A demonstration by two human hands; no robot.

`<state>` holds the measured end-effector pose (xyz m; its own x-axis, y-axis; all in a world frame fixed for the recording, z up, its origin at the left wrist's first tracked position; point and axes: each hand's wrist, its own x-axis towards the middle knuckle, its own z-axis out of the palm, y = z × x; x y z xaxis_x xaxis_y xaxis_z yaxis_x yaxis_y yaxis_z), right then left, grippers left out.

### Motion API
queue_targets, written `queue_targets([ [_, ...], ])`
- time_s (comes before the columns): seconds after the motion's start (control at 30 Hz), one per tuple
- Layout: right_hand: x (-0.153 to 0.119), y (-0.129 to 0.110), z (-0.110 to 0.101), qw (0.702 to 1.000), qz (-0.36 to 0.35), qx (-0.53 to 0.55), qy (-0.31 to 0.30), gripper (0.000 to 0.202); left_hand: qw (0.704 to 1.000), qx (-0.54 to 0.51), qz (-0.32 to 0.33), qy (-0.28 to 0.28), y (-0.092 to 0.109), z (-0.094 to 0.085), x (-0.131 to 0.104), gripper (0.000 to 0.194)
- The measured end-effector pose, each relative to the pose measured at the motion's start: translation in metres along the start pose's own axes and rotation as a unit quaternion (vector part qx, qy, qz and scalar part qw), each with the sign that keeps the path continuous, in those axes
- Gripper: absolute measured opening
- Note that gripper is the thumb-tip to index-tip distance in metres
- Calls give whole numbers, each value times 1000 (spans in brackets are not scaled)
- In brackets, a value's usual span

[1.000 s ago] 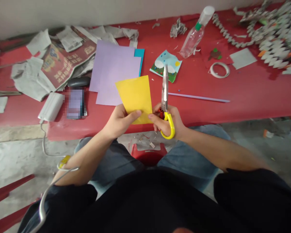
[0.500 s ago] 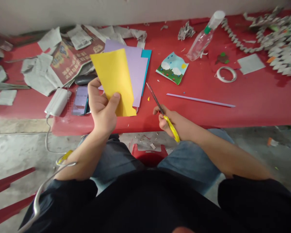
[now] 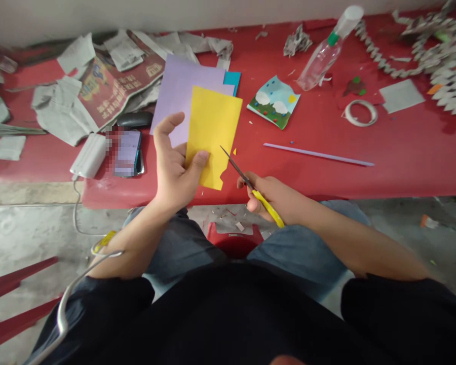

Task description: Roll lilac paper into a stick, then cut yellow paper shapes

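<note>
Between the thumb and fingers of my left hand [image 3: 178,170] is a yellow paper [image 3: 215,121], held upright, with a notch cut in its lower right edge. My right hand [image 3: 269,195] grips yellow-handled scissors [image 3: 268,207]. Their blades look closed and point up and left, with the tip at the paper's right part; whether they touch is unclear. Purple sheets [image 3: 178,83] and a blue sheet [image 3: 232,79] lie behind the yellow paper. A tiny yellow scrap [image 3: 234,151] rests on the table beside the blades.
On the red table [image 3: 311,177] are a thin purple strip [image 3: 319,155], a painted card [image 3: 275,104], a clear bottle [image 3: 321,63] and a tape roll [image 3: 361,112]. Newspaper [image 3: 117,86], a phone [image 3: 127,152] and a white power bank [image 3: 91,156] with a cable lie left.
My left hand has moved right with the yellow paper and turned it, bringing its cut edge beside the scissors. The scissors have shifted slightly left at the tip.
</note>
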<state>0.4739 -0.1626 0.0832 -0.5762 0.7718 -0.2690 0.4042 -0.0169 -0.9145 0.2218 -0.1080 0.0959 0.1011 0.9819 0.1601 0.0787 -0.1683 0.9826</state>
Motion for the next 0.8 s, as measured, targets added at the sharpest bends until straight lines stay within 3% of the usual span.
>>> queue_targets([
  [0.17,-3,-6,-2,1000,6,14,-18,35,999,3,-28,-42,6,0,-2,79],
  [0.43,-3,-4,-2,998,-9,-60,-5,32,999,-2,-26,-28,6,4,-4,84],
  [0.8,-5,-3,-4,999,2,17,-44,37,998,-12,-47,-44,10,7,-6,81],
])
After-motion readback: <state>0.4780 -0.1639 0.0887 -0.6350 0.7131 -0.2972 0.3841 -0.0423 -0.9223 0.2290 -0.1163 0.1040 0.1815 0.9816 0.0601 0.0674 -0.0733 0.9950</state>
